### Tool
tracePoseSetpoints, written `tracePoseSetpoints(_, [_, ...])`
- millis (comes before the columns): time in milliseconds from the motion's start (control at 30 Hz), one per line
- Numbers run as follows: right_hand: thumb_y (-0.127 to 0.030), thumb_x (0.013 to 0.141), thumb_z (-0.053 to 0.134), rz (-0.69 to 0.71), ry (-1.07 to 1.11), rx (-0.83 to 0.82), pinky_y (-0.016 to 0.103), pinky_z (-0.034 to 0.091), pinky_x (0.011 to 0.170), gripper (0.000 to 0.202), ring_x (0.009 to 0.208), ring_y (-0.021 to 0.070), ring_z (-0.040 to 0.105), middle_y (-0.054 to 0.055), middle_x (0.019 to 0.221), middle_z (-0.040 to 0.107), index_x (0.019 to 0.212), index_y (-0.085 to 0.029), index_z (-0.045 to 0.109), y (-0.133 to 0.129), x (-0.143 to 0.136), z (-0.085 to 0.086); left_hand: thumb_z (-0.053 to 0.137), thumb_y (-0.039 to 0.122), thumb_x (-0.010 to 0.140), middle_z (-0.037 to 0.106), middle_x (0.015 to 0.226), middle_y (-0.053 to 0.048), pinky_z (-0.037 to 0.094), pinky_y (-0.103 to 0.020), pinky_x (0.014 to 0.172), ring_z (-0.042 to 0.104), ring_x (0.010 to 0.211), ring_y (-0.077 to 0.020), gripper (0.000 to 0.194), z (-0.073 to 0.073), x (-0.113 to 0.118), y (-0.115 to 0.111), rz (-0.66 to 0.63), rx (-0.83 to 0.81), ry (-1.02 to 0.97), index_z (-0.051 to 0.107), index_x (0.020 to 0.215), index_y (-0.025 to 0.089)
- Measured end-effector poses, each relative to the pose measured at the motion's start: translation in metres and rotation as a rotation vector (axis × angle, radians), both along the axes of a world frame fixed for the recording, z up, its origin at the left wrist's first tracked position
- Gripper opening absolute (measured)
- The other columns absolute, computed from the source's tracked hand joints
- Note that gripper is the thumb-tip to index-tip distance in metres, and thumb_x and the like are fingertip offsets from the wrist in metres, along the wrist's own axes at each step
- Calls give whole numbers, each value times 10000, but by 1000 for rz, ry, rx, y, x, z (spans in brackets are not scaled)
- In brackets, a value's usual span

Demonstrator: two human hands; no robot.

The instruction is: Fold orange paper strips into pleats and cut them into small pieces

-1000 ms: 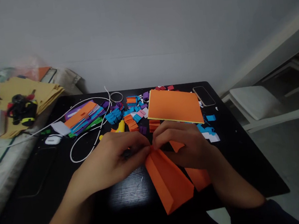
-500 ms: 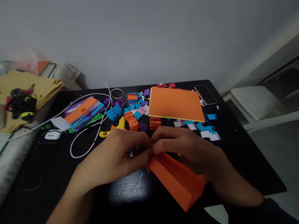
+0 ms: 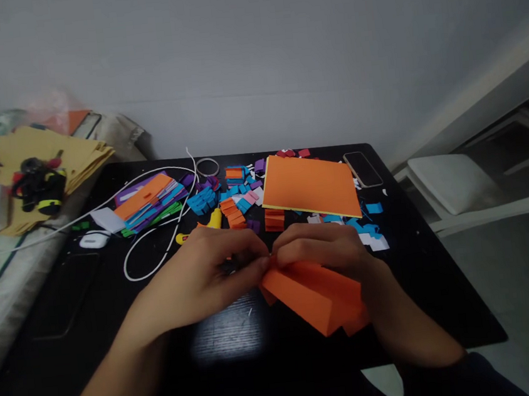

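Note:
Folded orange paper (image 3: 308,297) hangs above the near part of the black table, its creased flaps angled down to the right. My left hand (image 3: 218,269) pinches the paper's upper left end between thumb and fingers. Pressed close beside it, my right hand (image 3: 329,251) has its curled fingers on the same end, its palm over the paper. The fingertips nearly meet and hide the spot they grip. Just behind my left hand, a yellow glue gun (image 3: 214,219) shows in part. A stack of orange sheets (image 3: 310,184) lies beyond my right hand.
Small folded paper pieces (image 3: 203,199) in several colours spread across the table's back half. A white cable (image 3: 127,263) loops at left near a white earbud case (image 3: 94,240). Phones lie at the back right (image 3: 363,169) and left (image 3: 67,297). A white chair (image 3: 447,182) stands right.
The loose lower end of the orange paper has swung upward, and its flaps have turned. My right hand has shifted slightly with its fingers further over the fold; my left hand is nearly still.

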State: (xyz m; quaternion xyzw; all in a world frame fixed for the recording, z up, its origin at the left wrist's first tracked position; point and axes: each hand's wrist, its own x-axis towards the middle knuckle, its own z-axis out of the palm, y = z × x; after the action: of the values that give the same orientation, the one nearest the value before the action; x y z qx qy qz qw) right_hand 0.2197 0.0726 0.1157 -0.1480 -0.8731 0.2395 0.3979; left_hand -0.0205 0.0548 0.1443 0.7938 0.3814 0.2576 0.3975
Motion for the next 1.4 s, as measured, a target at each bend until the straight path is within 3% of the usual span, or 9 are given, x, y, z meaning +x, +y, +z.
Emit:
tracePoseSetpoints(267, [-208, 1063, 584, 0, -152, -26, 254, 565, 684, 105, 811, 150, 702, 73, 979, 731, 1007, -183, 669, -3, 4, 4, 672, 144, 961, 687, 705, 64, 444, -164, 579, 604, 608, -61, 100, -1, 2, 3, -38, 23, 13, 743, 915, 197])
tracePoseSetpoints(433, [-208, 1056, 595, -26, 23, -75, 238, 546, 655, 91, 788, 143, 710, 39, 908, 735, 969, -216, 619, 1, 2, -4, 659, 189, 982, 693, 715, 70, 450, -169, 567, 606, 610, -69, 119, -1, 1, 1, 35, -19, 3, 745, 905, 219])
tracePoseSetpoints(600, [-346, 1105, 554, -30, 110, -108, 248, 560, 651, 193, 777, 148, 717, 27, 875, 732, 964, -230, 616, 3, -1, -7, 664, 189, 978, 714, 726, 70, 458, -172, 565, 624, 617, -74, 118, -1, 2, 0, 69, -23, -14, 755, 915, 229])
tracePoseSetpoints(700, [-311, 1122, 500, -23, 101, -110, 249, 565, 661, 216, 791, 145, 726, 30, 886, 736, 963, -228, 622, 3, -1, -7, 672, 199, 984, 736, 757, 63, 485, -168, 588, 654, 647, -78, 103, -1, 3, 0, 65, -32, -13, 759, 937, 230])
tracePoseSetpoints(833, [-229, 1083, 562, -14, 63, -108, 247, 575, 697, 121, 823, 144, 739, 33, 922, 751, 993, -221, 642, 3, -1, -6, 674, 245, 1007, 753, 777, 48, 483, -173, 587, 667, 652, -84, 106, -1, 2, 0, 44, -13, 0, 760, 951, 220])
tracePoseSetpoints(967, [-260, 1120, 468, -40, 103, -133, 256, 563, 650, 218, 772, 149, 737, 28, 886, 760, 1018, -227, 657, 3, -2, -9, 625, 245, 1038, 751, 788, 36, 459, -183, 576, 657, 645, -86, 145, -1, 1, 1, 18, 55, 40, 757, 989, 209])
tracePoseSetpoints(1200, [-205, 1056, 601, -120, 61, -162, 234, 592, 689, 55, 764, 131, 741, -2, 919, 775, 1073, -237, 642, 1, -1, -6, 637, 242, 1026, 754, 815, 36, 483, -184, 611, 667, 670, -89, 125, -1, -1, 3, 38, 70, 53, 758, 1012, 214])
tracePoseSetpoints(1400, [-123, 976, 733, -127, 79, -195, 235, 602, 715, 152, 783, 123, 710, 1, 939, 740, 1062, -218, 649, -1, -4, -5, 663, 233, 1013, 745, 786, 52, 475, -172, 595, 666, 643, -77, 90, 0, 0, 2, 22, 55, 57, 751, 1005, 218])
